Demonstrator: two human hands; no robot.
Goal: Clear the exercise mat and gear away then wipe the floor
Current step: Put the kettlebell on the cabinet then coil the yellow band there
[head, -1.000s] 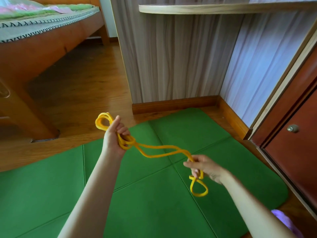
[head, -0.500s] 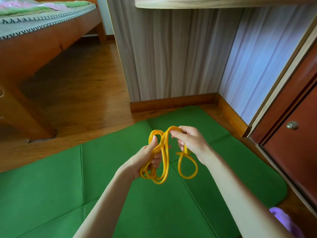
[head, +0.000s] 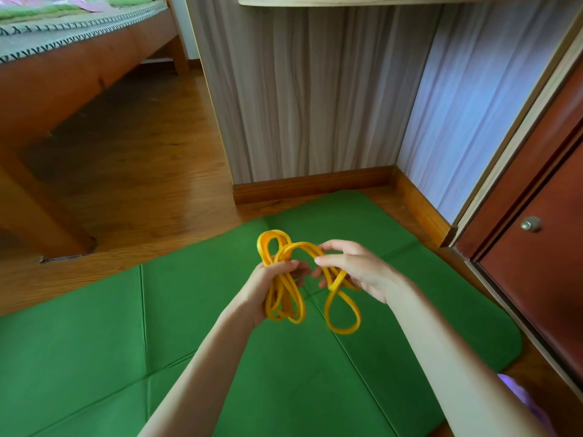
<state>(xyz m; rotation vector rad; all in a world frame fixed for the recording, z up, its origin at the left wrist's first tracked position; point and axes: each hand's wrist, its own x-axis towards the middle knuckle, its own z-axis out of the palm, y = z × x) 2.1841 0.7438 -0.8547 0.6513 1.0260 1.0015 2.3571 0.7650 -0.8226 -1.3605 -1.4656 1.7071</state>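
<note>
Head view: wooden floor [head: 132, 190] fills the left and middle of the frame. Green exercise mat [head: 94, 357] covers the lower half, laid flat, fold creases visible, its far corner near the skirting at centre. Wooden bed frame [head: 72, 80] upper left, patterned bedding on top. Pale grained panel [head: 303, 89] upper centre under a shelf edge. Red-brown door [head: 542, 247] with a small metal knob [head: 531, 223] at right edge. Bit of purple fabric [head: 517, 392] lower right, partly hidden by the forearm. Both forearms reach in from the bottom, hands close together mid-frame above the mat. Left hand [head: 268, 285] grips a bunched yellow resistance band [head: 284, 294], several loops gathered in the fist, loops sticking out above and below. Right hand [head: 356, 269] pinches one strand between thumb and fingers; a single loop hangs below it, off the mat.
</note>
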